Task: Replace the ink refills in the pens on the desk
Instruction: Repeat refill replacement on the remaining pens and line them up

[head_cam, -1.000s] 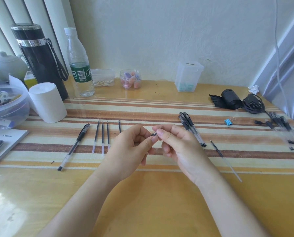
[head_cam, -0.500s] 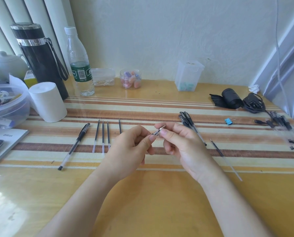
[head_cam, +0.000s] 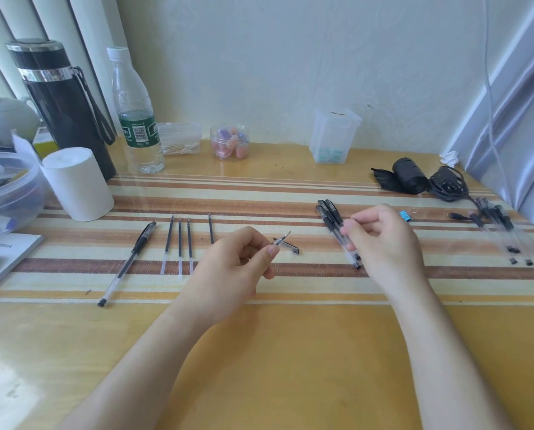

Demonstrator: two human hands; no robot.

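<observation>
My left hand pinches a small clear pen tip piece with a metal point aimed up and right. Just beyond it, a short clear cap with a black end lies on the striped mat. My right hand hovers with curled fingers over a bundle of black-grip pens; its fingertips are on one barrel, the grip unclear. Several loose refills and one whole pen lie to the left.
More pens and loose caps lie at the far right, near a blue binder clip and black cables. A paper roll, bottle, flask, plastic bowl and small jars line the back and left.
My hands have parted. The right hand left the tip piece and moved right over the pen bundle, while the left still holds the tip piece. A cap now shows on the mat.
</observation>
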